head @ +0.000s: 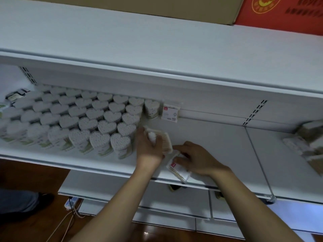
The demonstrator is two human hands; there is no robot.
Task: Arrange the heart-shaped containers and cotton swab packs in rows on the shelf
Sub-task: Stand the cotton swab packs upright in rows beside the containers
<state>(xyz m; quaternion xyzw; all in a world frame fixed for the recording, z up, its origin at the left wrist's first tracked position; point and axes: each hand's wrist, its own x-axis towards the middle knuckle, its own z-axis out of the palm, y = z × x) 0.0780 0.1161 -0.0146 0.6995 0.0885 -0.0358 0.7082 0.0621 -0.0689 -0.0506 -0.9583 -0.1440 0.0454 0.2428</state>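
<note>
My left hand (150,147) grips a swab pack (165,141) just right of the heart containers (97,117); right hand (194,158) pinches a second pack (176,167) at the shelf (218,147) front edge, long axis front-to-back.

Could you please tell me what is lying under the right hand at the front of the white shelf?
A flat white cotton swab pack with a red label lies on the shelf under the right hand; its upper part is covered by the fingers.

Above the unit I see a brown cardboard box (132,6) beside a red carton (283,11). Below, wooden floor (26,229), a white power strip (70,203) with its cord, and a dark shoe (46,199).
</note>
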